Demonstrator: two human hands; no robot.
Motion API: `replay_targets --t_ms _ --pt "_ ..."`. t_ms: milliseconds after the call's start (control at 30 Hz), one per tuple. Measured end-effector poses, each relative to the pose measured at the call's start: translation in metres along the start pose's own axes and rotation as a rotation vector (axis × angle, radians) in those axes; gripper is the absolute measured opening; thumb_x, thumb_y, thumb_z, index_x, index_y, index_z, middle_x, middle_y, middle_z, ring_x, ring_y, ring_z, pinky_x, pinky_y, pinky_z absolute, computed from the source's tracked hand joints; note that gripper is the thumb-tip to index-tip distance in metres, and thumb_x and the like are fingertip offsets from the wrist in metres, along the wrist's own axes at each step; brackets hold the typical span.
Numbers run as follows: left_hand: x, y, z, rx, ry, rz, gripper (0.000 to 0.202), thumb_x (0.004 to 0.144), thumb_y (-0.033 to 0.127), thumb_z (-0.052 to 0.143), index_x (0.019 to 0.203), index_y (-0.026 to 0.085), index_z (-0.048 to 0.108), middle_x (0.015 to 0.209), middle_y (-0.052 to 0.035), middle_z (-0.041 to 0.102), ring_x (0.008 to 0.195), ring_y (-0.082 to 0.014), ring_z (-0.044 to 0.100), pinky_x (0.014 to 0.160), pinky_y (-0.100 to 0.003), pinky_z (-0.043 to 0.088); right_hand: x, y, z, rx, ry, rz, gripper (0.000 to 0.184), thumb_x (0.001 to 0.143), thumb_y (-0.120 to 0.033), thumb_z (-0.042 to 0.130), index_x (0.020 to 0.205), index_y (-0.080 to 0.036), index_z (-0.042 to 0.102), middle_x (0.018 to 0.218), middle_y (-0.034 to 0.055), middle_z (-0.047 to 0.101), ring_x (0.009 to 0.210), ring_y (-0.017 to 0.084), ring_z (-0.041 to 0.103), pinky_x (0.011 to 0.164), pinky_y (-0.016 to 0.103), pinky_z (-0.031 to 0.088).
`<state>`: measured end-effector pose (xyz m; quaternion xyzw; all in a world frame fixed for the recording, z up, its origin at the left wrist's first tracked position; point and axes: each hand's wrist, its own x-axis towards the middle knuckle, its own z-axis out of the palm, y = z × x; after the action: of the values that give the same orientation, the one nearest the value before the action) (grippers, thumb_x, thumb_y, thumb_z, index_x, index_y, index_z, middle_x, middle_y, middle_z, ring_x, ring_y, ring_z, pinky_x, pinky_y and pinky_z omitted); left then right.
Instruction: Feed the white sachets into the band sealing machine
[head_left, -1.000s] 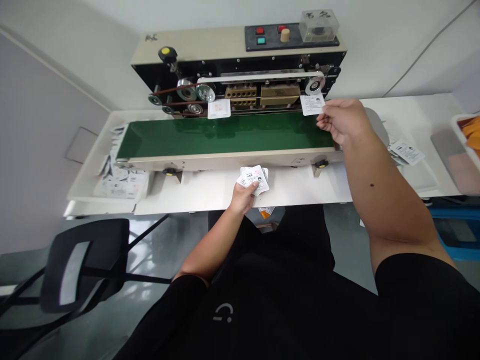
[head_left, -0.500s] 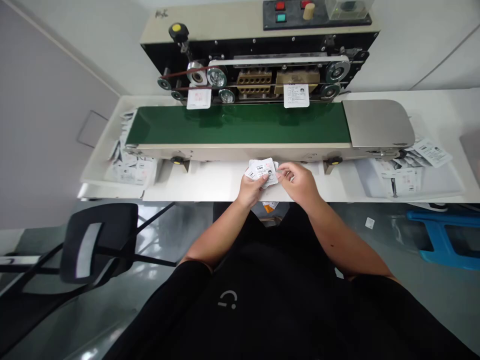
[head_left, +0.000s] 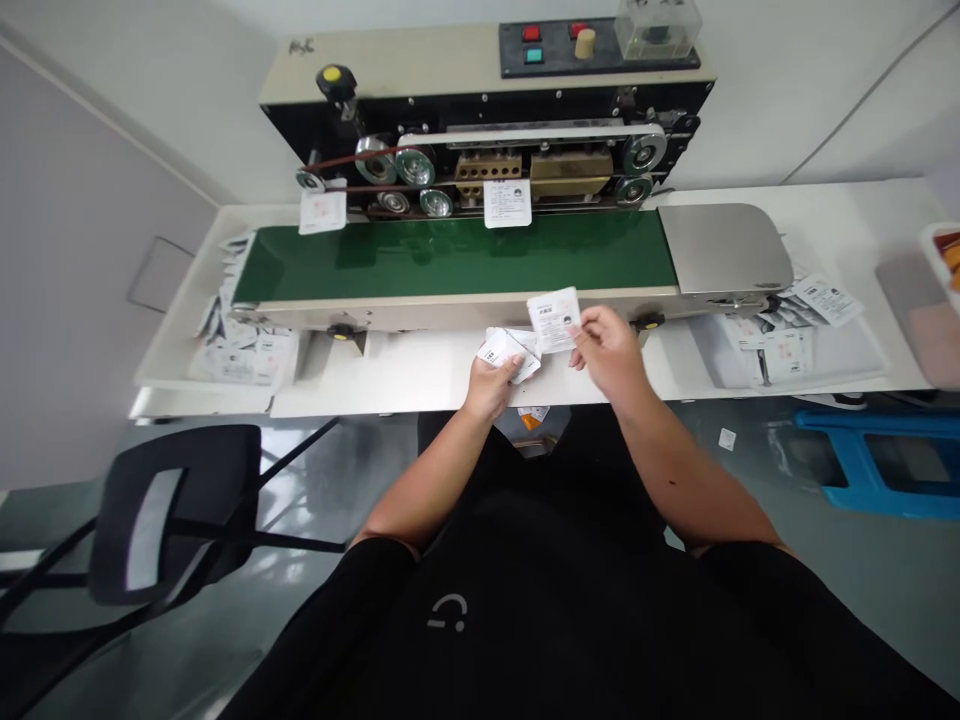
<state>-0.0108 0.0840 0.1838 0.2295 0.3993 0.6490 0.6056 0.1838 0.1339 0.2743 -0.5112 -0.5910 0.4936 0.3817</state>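
My left hand (head_left: 491,386) is closed on a small fan of white printed sachets (head_left: 504,350) above the table's front edge. To its right, my right hand (head_left: 611,352) pinches a single white sachet (head_left: 553,320) by its right side, print facing up, in front of the conveyor. Behind them stands a band sealing machine (head_left: 480,130) with a green belt (head_left: 450,262). One printed sachet (head_left: 508,205) hangs from its sealing band near the brass blocks. Another sachet (head_left: 322,212) hangs at the left end of the band.
A white tray (head_left: 150,360) with many sachets stands at the left, and a clear tray (head_left: 870,372) with more at the right. A black chair (head_left: 187,510) is at the left, a blue stool (head_left: 832,450) at the right. One sachet (head_left: 727,439) lies on the floor.
My right hand has drawn one sachet away from the bunch in my left hand and raised it toward the belt. The two sachets in the sealing machine have moved left along it.
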Motion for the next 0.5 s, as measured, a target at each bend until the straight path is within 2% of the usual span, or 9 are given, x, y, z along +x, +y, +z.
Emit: replay_targets --t_ms 133,233,300,367,500 --pt "0.001 -0.003 -0.004 0.016 0.034 -0.018 0.060 0.067 0.043 0.102 0.110 0.017 0.070 0.108 -0.0085 0.082 0.088 -0.0204 0.078 0.071 -0.031 0.065 0.036 -0.035 -0.053 0.176 0.349 0.021 0.017 0.099 -0.021 0.063 0.113 -0.021 0.054 0.084 0.0003 0.069 0.053 0.008 0.057 0.052 0.022 0.049" --pt "0.001 -0.003 -0.003 0.027 0.036 -0.027 0.061 0.067 0.044 0.102 0.111 0.017 0.069 0.106 -0.0076 0.081 0.090 -0.0210 0.078 0.076 -0.033 0.066 0.067 -0.061 -0.091 0.231 0.519 0.082 0.025 0.100 -0.002 0.051 0.119 -0.016 0.056 0.089 0.0040 0.073 0.054 0.007 0.060 0.060 0.022 0.055" --pt "0.001 -0.001 -0.002 0.028 0.033 -0.026 0.061 0.067 0.044 0.102 0.111 0.017 0.069 0.104 -0.0068 0.081 0.089 -0.0206 0.078 0.075 -0.033 0.066 0.085 -0.072 -0.108 0.214 0.545 0.110 0.028 0.101 0.003 0.048 0.122 -0.012 0.058 0.097 0.0080 0.076 0.057 0.006 0.063 0.066 0.023 0.058" --pt "0.001 0.000 -0.001 0.026 0.029 -0.025 0.060 0.067 0.044 0.102 0.110 0.017 0.069 0.102 -0.0065 0.081 0.087 -0.0198 0.077 0.073 -0.032 0.065 0.098 -0.077 -0.115 0.178 0.522 0.128 0.028 0.103 0.003 0.050 0.127 -0.009 0.058 0.100 0.0103 0.076 0.061 0.005 0.064 0.069 0.023 0.058" --pt "0.001 0.000 0.000 0.022 0.023 -0.026 0.059 0.067 0.044 0.102 0.108 0.016 0.069 0.102 -0.0068 0.080 0.086 -0.0191 0.077 0.071 -0.031 0.065 0.122 -0.079 -0.105 0.110 0.424 0.145 0.029 0.106 -0.003 0.059 0.135 -0.002 0.057 0.089 0.0079 0.073 0.060 0.003 0.059 0.068 0.021 0.054"
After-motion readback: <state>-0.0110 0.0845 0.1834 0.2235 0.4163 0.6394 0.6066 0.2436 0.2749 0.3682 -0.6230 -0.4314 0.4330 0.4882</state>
